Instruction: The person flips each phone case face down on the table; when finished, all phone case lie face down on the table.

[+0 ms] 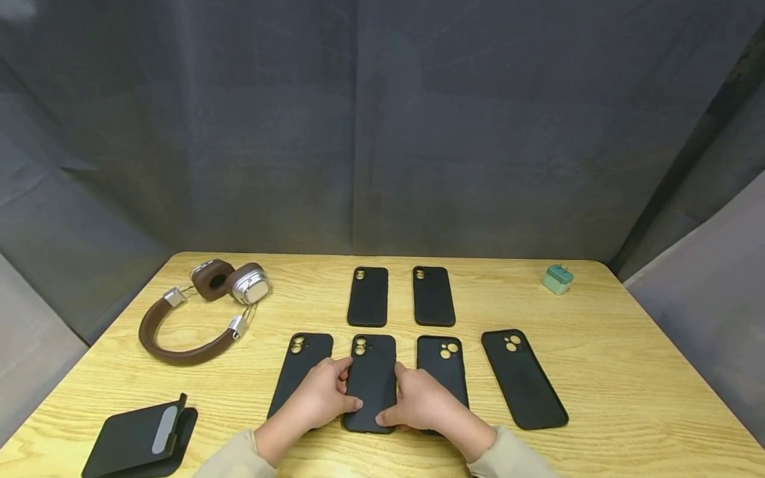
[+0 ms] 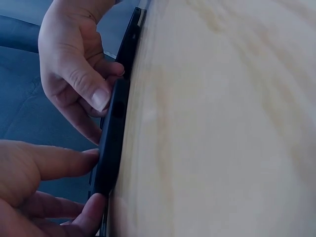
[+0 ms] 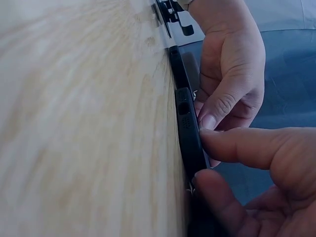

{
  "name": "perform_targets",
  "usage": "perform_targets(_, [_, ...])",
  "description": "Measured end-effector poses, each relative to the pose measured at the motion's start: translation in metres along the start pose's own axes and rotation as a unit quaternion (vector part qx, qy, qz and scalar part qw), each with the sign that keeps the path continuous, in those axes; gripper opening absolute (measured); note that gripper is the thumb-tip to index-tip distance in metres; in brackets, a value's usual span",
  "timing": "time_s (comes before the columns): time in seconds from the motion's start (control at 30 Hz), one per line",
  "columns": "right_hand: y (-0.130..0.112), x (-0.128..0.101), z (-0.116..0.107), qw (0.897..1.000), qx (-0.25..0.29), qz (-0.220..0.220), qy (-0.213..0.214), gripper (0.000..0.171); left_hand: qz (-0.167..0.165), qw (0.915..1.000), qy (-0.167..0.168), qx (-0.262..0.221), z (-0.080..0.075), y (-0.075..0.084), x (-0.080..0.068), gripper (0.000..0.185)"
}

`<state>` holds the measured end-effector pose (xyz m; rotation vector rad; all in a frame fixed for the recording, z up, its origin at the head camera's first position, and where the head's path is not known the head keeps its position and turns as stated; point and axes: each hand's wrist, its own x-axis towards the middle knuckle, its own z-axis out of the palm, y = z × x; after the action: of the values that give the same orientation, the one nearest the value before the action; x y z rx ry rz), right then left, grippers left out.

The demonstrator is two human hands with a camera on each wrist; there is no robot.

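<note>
In the head view a black phone case (image 1: pixel 373 382) lies on the table in the front row, its camera cutouts at the upper left. My left hand (image 1: pixel 323 393) holds its left edge, thumb on the upper face and fingers at the side. From the other side my right hand (image 1: pixel 421 400) grips the right edge the same way. Both wrist views show the case (image 2: pixel 112 138) low against the tabletop between the hands. Under my left forearm a second phone case (image 1: pixel 301 365) is partly covered. Another phone case (image 1: pixel 442 372), inner side up, is partly behind my right hand.
Two phone cases (image 1: pixel 368 297) (image 1: pixel 433 297) lie in the back row. One more phone case (image 1: pixel 522 378) lies slanted at the right. Brown headphones (image 1: pixel 185 355) are at the left, a black folding stand (image 1: pixel 128 441) at the front left, a green charger plug (image 1: pixel 558 279) at the back right.
</note>
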<state>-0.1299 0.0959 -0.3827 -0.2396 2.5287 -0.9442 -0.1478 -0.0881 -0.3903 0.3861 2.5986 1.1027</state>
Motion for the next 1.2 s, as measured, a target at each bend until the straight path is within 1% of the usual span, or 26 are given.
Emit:
perform_targets(0.23, [0.000, 0.001, 0.000, 1.000, 0.001, 0.002, 0.001, 0.093, -0.006, 1.0000, -0.006, -0.003, 0.001, -0.002, 0.001, 0.072])
perform_targets(0.53, [-0.001, 0.001, 0.000, 1.000, 0.008, 0.009, 0.002, 0.092, -0.004, 1.0000, 0.001, -0.003, 0.001, -0.002, 0.001, 0.070])
perform_targets(0.7, [0.000, -0.004, -0.002, 1.000, 0.016, -0.004, 0.007, 0.091, -0.003, 1.0000, 0.008, 0.003, 0.000, 0.001, -0.002, 0.069])
perform_targets(0.83, [0.001, -0.010, -0.008, 0.999, 0.023, -0.024, 0.015, 0.091, 0.022, 0.9993, 0.030, 0.008, 0.000, 0.006, -0.004, 0.066])
perform_targets(0.93, [0.003, -0.014, -0.013, 0.999, 0.032, -0.032, 0.017, 0.090, 0.048, 0.9982, 0.035, -0.004, 0.000, 0.010, -0.005, 0.062])
perform_targets(1.07, [0.009, -0.019, -0.021, 0.999, 0.034, -0.034, 0.023, 0.088, 0.075, 0.9961, 0.021, -0.042, 0.002, 0.016, -0.005, 0.059])
perform_targets(1.2, [0.017, -0.023, -0.028, 0.999, 0.034, -0.028, 0.029, 0.082, 0.088, 0.9916, -0.006, -0.094, 0.008, 0.022, -0.002, 0.057])
